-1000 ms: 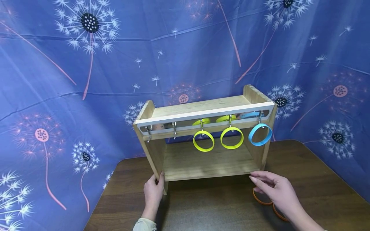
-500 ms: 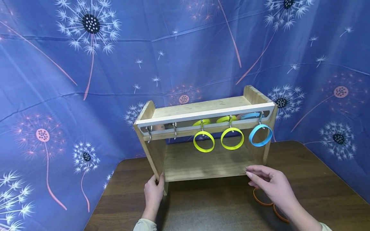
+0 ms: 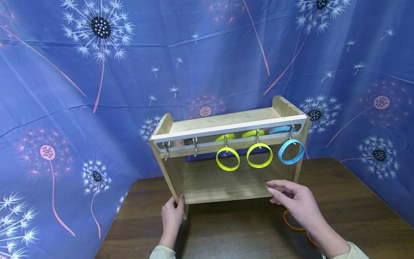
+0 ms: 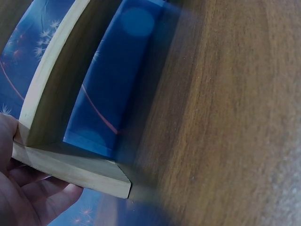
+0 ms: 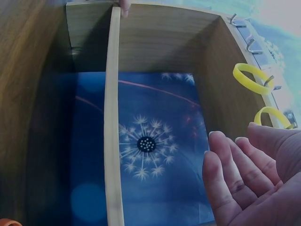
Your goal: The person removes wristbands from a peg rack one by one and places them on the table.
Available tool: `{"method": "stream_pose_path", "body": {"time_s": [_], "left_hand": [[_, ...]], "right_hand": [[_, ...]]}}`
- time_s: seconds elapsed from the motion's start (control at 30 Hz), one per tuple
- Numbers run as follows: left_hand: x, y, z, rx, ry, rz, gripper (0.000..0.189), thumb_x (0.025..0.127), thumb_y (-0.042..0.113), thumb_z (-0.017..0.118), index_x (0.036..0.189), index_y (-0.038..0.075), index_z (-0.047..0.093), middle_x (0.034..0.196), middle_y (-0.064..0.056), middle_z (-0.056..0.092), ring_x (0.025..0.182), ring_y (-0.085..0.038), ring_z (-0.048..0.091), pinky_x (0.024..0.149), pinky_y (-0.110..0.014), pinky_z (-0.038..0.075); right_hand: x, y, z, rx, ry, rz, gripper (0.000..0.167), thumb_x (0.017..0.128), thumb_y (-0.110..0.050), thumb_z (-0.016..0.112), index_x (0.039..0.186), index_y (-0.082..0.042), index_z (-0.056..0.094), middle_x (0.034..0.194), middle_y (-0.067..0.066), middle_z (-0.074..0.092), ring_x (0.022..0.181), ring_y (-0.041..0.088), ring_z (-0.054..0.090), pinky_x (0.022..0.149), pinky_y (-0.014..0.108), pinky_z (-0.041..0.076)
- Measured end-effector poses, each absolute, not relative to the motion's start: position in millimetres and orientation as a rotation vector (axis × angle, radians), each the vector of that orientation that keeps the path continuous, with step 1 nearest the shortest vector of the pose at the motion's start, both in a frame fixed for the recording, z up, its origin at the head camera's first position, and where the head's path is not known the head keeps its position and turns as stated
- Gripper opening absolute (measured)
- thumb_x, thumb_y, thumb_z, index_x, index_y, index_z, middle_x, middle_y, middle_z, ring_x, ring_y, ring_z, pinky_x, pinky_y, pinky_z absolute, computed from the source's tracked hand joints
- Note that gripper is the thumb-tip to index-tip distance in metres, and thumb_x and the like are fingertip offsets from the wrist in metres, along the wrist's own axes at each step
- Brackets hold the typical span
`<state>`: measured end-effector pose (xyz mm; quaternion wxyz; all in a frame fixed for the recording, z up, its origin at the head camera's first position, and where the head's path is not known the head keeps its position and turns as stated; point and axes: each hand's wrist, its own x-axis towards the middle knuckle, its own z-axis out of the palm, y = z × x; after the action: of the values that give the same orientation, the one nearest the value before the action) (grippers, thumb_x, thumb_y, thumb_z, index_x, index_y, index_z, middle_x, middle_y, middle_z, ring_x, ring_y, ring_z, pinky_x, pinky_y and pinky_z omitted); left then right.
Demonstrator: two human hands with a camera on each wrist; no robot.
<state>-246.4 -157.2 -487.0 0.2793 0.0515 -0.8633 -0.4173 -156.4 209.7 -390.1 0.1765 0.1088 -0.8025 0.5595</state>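
Observation:
A small wooden shelf unit [image 3: 223, 185] stands on the table. My left hand [image 3: 172, 217] grips the lower front of its left side panel; in the left wrist view the fingers [image 4: 51, 195] curl under the panel's edge. My right hand [image 3: 295, 201] hovers before the right part of the lower board, its fingers loosely bent and holding nothing. Along the unit's front rail [image 3: 233, 130], two yellow rings, one left [image 3: 228, 169] and one right [image 3: 260, 166], hang from hooks. A blue ring [image 3: 289, 162] hangs on the rightmost hook. Two hooks at the left carry nothing.
Two orange rings, one farther [image 3: 292, 227] and one nearer [image 3: 311, 240], lie on the brown table [image 3: 226, 237] by my right forearm, which partly covers them. A blue dandelion-print cloth [image 3: 129, 82] hangs behind and at the sides of the table.
My right hand has moved left and slightly up along the front of the lower board, away from the unit's right end. My left hand and the hanging rings have stayed in place.

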Motion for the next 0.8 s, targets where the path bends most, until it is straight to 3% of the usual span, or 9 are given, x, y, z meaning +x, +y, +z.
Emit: {"method": "stream_pose_path", "body": {"time_s": [0.3, 0.8], "left_hand": [[-247, -158, -487, 0.133, -2.308, -1.097, 0.033, 0.092, 0.028, 0.066, 0.063, 0.016, 0.055, 0.054, 0.005, 0.047, 0.054, -0.02, 0.045, 0.055, -0.037, 0.037], [-245, -157, -487, 0.146, -2.319, -1.112, 0.034, 0.092, 0.028, 0.066, 0.063, 0.016, 0.054, 0.054, 0.004, 0.047, 0.054, -0.019, 0.046, 0.054, -0.037, 0.037]], "right_hand": [[-161, 202, -384, 0.357, -2.218, 1.646, 0.024, 0.092, -0.012, 0.068, 0.112, 0.0, 0.067, 0.1, 0.001, 0.073, 0.072, 0.018, 0.07, 0.068, 0.028, 0.056], [-168, 187, -373, 0.394, -2.192, 1.636, 0.022, 0.091, -0.014, 0.069, 0.112, -0.006, 0.069, 0.099, 0.005, 0.073, 0.074, 0.02, 0.07, 0.068, 0.031, 0.056]]}}
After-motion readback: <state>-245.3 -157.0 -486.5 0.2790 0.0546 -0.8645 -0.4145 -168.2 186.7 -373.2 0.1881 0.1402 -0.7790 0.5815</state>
